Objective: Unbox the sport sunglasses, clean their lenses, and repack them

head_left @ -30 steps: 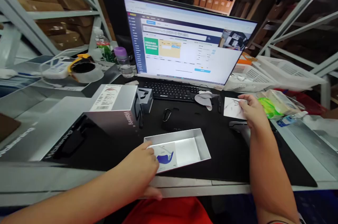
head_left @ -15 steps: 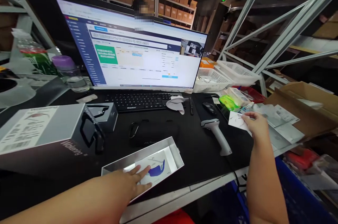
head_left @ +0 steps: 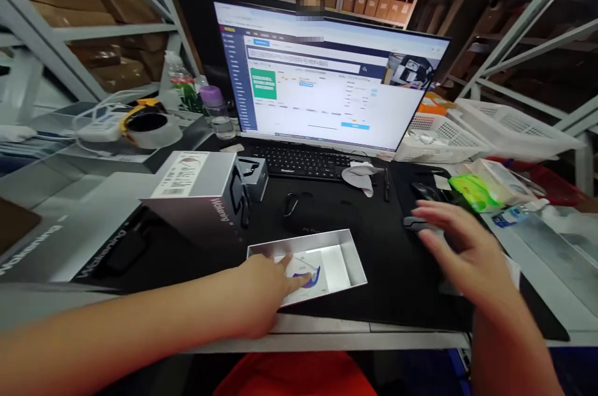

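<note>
A black mat [head_left: 374, 259] covers the bench [head_left: 411, 337] in front of the monitor [head_left: 327, 84] and keyboard [head_left: 303, 162], and near its front edge lies a shallow silver box tray [head_left: 348, 253], long axis running left to right along that edge. The left hand [head_left: 261, 293] reaches over the tray's near-left corner, forefinger stretched out and pressing on the printed card [head_left: 311, 271] that lies flat inside, the other fingers loosely curled and holding nothing. The card sits toward the tray's left half, directly under that fingertip. The right hand [head_left: 460, 246] hovers well apart, over the mat's right side above the handheld scanner [head_left: 415, 221], fingers spread wide and empty. The left hand is plainly the nearer one to the card.
</note>
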`<state>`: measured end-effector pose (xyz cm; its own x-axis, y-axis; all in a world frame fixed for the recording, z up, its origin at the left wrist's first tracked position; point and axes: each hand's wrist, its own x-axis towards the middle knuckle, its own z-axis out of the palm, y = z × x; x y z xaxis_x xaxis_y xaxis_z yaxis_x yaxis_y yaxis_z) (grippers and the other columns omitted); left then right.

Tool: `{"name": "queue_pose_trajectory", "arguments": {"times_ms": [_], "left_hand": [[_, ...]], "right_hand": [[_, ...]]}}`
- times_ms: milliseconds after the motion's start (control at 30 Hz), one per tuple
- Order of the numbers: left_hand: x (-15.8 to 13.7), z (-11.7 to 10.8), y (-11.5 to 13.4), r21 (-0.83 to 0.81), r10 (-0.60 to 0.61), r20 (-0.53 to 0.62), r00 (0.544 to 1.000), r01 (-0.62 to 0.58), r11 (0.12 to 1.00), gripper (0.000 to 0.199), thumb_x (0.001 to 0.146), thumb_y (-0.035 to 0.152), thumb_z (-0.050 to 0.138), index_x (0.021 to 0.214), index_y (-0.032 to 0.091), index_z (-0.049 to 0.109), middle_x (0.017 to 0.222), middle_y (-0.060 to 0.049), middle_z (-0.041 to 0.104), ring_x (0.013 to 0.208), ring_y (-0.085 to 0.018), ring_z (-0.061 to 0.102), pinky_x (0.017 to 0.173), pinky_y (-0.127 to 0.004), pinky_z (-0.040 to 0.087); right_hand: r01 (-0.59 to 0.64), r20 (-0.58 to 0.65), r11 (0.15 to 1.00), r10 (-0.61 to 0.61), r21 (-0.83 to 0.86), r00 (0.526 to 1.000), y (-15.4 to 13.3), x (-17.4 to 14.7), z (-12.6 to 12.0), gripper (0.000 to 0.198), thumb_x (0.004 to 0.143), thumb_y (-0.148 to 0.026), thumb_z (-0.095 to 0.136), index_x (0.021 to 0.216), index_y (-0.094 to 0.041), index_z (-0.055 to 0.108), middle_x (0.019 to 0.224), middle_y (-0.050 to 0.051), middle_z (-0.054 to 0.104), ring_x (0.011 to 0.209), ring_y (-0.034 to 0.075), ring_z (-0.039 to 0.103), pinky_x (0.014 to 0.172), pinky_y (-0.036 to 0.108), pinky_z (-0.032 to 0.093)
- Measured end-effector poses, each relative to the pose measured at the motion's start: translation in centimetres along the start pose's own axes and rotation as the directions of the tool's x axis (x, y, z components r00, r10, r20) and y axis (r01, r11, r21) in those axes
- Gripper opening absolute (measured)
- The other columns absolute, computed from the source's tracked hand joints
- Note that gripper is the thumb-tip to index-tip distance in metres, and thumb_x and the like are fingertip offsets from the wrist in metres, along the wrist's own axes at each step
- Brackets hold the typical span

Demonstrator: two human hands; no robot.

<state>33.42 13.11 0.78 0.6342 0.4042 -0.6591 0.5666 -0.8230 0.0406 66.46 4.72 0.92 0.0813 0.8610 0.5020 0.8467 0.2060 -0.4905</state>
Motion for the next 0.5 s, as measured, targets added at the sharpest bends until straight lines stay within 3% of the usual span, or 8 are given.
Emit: {"name": "queue_pose_trajectory", "arguments": {"times_ms": [67, 133, 167, 233, 333, 400, 467, 500], "left_hand": [[-0.4, 0.9, 0.1, 0.022, -0.026, -0.129, 0.991, 0.03, 0.999, 0.079, 0.084, 0.035, 0.064, 0.156, 0.02, 0.036, 0.132, -0.026, 0.065, 0.105, -0.043, 0.072, 0.087, -0.056, 0.058], [-1.4, 2.0, -0.2, -0.022, -0.012, -0.306, 0.952, 0.005, 1.0, 0.066, 0.088, 0.04, 0.064, 0.147, 0.013, 0.051, 0.111, -0.021, 0.076, 0.1, -0.038, 0.073, 0.093, -0.054, 0.056], [-2.1, 2.7, -0.4, -0.052, -0.003, -0.414, 0.91, -0.021, 0.998, 0.061, 0.088, 0.041, 0.065, 0.142, 0.014, 0.056, 0.11, -0.018, 0.076, 0.101, -0.035, 0.073, 0.098, -0.053, 0.054], [-4.1, 4.0, -1.1, -0.096, 0.005, -0.638, 0.77, -0.086, 0.992, 0.048, 0.09, 0.04, 0.065, 0.134, 0.019, 0.062, 0.117, -0.012, 0.076, 0.107, -0.028, 0.071, 0.11, -0.049, 0.048], [-8.1, 5.7, -2.4, -0.111, -0.049, -0.866, 0.497, -0.096, 0.989, 0.029, 0.095, 0.033, 0.059, 0.122, 0.026, 0.065, 0.121, -0.002, 0.075, 0.111, -0.018, 0.069, 0.119, -0.038, 0.04], [-11.1, 6.1, -3.5, -0.136, -0.133, -0.928, 0.347, 0.015, 0.991, 0.026, 0.096, 0.032, 0.057, 0.12, 0.028, 0.066, 0.121, 0.0, 0.075, 0.112, -0.017, 0.068, 0.117, -0.035, 0.041], [-13.8, 6.0, -5.0, -0.227, -0.267, -0.939, 0.216, 0.194, 0.954, 0.029, 0.096, 0.035, 0.055, 0.121, 0.028, 0.067, 0.12, -0.001, 0.075, 0.113, -0.021, 0.068, 0.11, -0.037, 0.047], [-15.0, 5.7, -6.1, -0.303, -0.353, -0.924, 0.145, 0.285, 0.909, 0.03, 0.096, 0.037, 0.052, 0.12, 0.028, 0.068, 0.119, -0.003, 0.075, 0.112, -0.023, 0.068, 0.105, -0.037, 0.049]], "right_hand": [[0.186, 0.151, 0.98, -0.195, 0.071, 0.969, -4.6, 0.8, 3.0, 0.023, 0.096, -0.031, 0.061, 0.117, -0.028, 0.068, 0.128, 0.008, 0.067, 0.119, 0.025, 0.065, 0.101, 0.041, 0.054], [0.306, 0.218, 0.945, -0.325, 0.117, 0.92, -7.0, 1.1, 5.7, 0.021, 0.098, -0.026, 0.058, 0.116, -0.026, 0.069, 0.125, 0.009, 0.07, 0.115, 0.024, 0.067, 0.098, 0.039, 0.056], [0.348, 0.22, 0.93, -0.367, 0.123, 0.904, -7.4, 1.2, 6.8, 0.02, 0.099, -0.025, 0.056, 0.114, -0.025, 0.069, 0.123, 0.01, 0.071, 0.113, 0.024, 0.068, 0.097, 0.04, 0.057], [0.402, 0.199, 0.908, -0.418, 0.117, 0.887, -7.1, 1.3, 8.1, 0.02, 0.099, -0.025, 0.056, 0.112, -0.025, 0.07, 0.12, 0.011, 0.072, 0.113, 0.025, 0.068, 0.096, 0.042, 0.057], [0.475, 0.279, 0.866, -0.5, 0.158, 0.82, -5.7, 1.6, 8.1, 0.027, 0.094, -0.04, 0.065, 0.117, -0.027, 0.07, 0.132, 0.012, 0.066, 0.127, 0.032, 0.06, 0.098, 0.047, 0.057], [0.577, 0.394, 0.78, -0.623, 0.244, 0.676, -5.1, 1.7, 7.5, 0.043, 0.086, -0.051, 0.072, 0.124, -0.031, 0.067, 0.136, 0.011, 0.066, 0.129, 0.034, 0.06, 0.099, 0.047, 0.057], [0.663, 0.45, 0.68, -0.721, 0.314, 0.527, -4.7, 1.5, 7.4, 0.044, 0.087, -0.049, 0.072, 0.128, -0.034, 0.064, 0.12, 0.007, 0.074, 0.112, 0.031, 0.071, 0.098, 0.045, 0.058], [0.69, 0.46, 0.654, -0.739, 0.311, 0.492, -4.5, 1.1, 7.8, 0.039, 0.088, -0.044, 0.07, 0.126, -0.035, 0.065, 0.108, 0.004, 0.078, 0.098, 0.028, 0.075, 0.097, 0.044, 0.057]]}}
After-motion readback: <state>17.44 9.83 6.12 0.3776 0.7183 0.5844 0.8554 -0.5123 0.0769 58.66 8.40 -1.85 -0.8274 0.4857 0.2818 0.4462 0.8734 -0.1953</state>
